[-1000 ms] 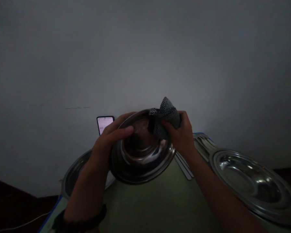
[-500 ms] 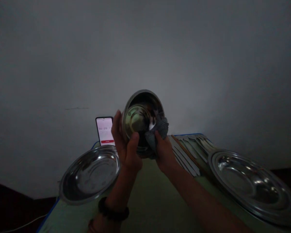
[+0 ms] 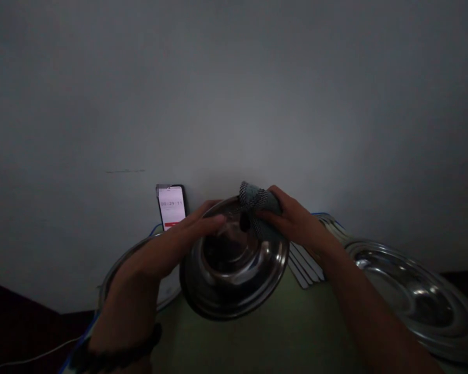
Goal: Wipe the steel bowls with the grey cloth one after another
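A shiny steel bowl (image 3: 234, 291) hangs tilted above the table, what looks like its underside turned toward me. My left hand (image 3: 191, 228) grips it from the left, thumb lying over the steel and the other fingers partly hidden. At the upper right, my right hand (image 3: 290, 210) is closed around a checked grey-green cloth (image 3: 263, 213), which is folded against the bowl. Part of the bowl's far edge is covered by the cloth and fingers.
A phone (image 3: 172, 208) showing a timer leans on the wall. Behind my left forearm is a wide steel dish (image 3: 169, 293). To the right lie several flat-handled utensils (image 3: 306, 270) and stacked steel dishes (image 3: 429, 306). The table has a green cover (image 3: 257, 343) with a blue edge.
The bowl has been turned over from its inside to its underside and lowered. My left hand has shifted around it; the cloth has moved with my right hand to the upper right.
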Available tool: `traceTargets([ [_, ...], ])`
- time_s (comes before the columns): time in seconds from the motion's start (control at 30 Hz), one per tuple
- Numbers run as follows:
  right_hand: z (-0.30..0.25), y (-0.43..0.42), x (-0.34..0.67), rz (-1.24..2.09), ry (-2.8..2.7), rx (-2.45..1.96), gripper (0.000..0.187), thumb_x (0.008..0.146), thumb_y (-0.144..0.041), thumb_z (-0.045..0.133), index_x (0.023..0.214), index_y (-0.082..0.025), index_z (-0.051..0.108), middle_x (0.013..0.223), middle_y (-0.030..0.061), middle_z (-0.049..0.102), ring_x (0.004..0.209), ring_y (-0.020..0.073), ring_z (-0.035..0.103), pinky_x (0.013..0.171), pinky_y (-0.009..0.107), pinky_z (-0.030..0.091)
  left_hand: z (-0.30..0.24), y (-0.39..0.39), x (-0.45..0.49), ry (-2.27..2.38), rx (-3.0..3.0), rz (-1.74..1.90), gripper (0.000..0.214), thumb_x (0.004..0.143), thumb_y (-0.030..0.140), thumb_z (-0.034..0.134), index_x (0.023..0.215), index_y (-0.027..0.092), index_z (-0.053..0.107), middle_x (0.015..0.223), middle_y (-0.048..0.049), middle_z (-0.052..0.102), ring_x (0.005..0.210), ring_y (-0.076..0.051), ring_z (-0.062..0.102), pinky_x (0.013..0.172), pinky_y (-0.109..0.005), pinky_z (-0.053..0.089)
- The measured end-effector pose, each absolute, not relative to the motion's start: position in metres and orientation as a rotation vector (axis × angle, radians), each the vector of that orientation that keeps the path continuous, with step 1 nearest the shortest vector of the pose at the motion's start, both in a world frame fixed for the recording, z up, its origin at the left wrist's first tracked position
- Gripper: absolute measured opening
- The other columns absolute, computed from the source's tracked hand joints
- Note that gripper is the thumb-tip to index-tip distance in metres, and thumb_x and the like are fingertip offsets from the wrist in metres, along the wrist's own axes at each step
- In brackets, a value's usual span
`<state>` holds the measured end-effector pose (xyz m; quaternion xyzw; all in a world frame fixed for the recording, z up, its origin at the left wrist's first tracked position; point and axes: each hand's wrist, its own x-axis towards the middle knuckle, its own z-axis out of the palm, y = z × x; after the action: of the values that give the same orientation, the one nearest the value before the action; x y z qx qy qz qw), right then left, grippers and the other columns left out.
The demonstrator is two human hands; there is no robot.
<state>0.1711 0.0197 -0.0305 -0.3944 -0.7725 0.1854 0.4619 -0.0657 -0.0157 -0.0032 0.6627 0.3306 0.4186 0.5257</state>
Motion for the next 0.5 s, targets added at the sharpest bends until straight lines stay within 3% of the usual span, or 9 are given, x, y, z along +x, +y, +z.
traceTargets([
  [0.07,-0.026,0.016,0.169,0.351,-1.923,-0.974,0.021,0.082,-0.041,0.058,0.081,-0.022,0.049,0.066,-0.0043,0.054,0.06,0.0122,0.049,0.056,0.025,0.04,-0.006,-0.016,-0.065,0.785,1.656,0.931,0.036,0.081,0.035,0.063,0.116,0.025,0.066,0.11,-0.0077,0.069,0.109,-0.028,0.062,0.095,-0.038,0.049],
  [0.17,-0.024,0.013,0.166,0.233,-1.829,-0.954,0.021,0.08,-0.04,0.06,0.08,-0.023,0.048,0.065,-0.0049,0.054,0.058,0.0119,0.048,0.055,0.025,0.038,-0.007,-0.015,-0.064,0.734,1.652,1.0,0.039,0.086,0.036,0.056,0.123,0.024,0.061,0.117,-0.0072,0.067,0.112,-0.026,0.06,0.093,-0.036,0.05],
  [0.33,-0.035,0.017,0.154,0.132,-1.508,-0.914,0.024,0.076,-0.041,0.066,0.082,-0.025,0.049,0.068,-0.0051,0.055,0.063,0.0134,0.049,0.058,0.027,0.04,-0.005,-0.013,-0.066,0.728,1.622,1.119,0.037,0.085,0.036,0.058,0.119,0.022,0.064,0.111,-0.0081,0.069,0.104,-0.027,0.064,0.083,-0.034,0.054],
  [0.5,-0.05,0.024,0.136,0.286,-1.295,-0.946,0.027,0.079,-0.047,0.061,0.08,-0.024,0.047,0.066,-0.0044,0.052,0.063,0.0139,0.048,0.057,0.028,0.039,0.0,-0.014,-0.065,0.689,1.494,1.258,0.039,0.081,0.041,0.061,0.112,0.02,0.067,0.099,-0.0096,0.072,0.099,-0.031,0.066,0.081,-0.04,0.055],
])
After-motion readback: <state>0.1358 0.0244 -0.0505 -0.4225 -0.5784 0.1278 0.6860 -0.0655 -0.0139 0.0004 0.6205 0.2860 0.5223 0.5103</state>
